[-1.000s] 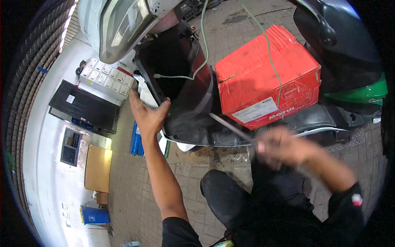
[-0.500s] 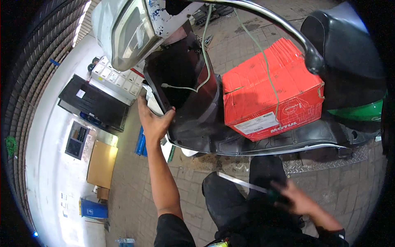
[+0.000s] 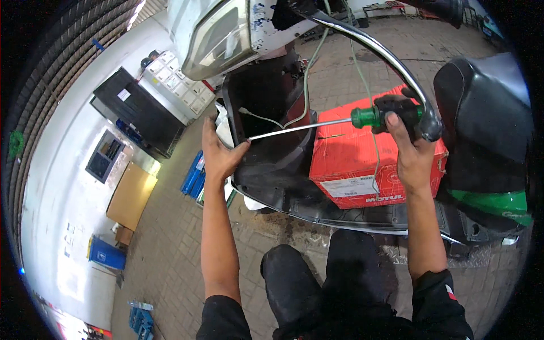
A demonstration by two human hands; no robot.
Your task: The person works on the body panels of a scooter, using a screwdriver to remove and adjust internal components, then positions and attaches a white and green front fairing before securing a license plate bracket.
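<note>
Green-handled screwdriver (image 3: 362, 117) is up over the scooter, lying crosswise from the right, tip over on the left by the rim of the black front panel (image 3: 277, 156). The right hand (image 3: 411, 141) has its fingers curled firmly round the handle with the thumb along the near side, I guess so it can push and twist in line with the shaft. Left hand (image 3: 220, 156) is spread partway, thumb on the panel's rim, fingers going round the outer edge; can't see how tight they grip. The thumb's right at the tip, so my bet is it's steadying the panel and guiding the tip. Whether the tip is seated in anything, I can't tell.

Red box (image 3: 351, 153) sits on the footboard (image 3: 309, 201), probably just because it's a handy flat spot. Loose pale cable (image 3: 266, 117) dangles into the panel's hollow, just beyond the shaft.
</note>
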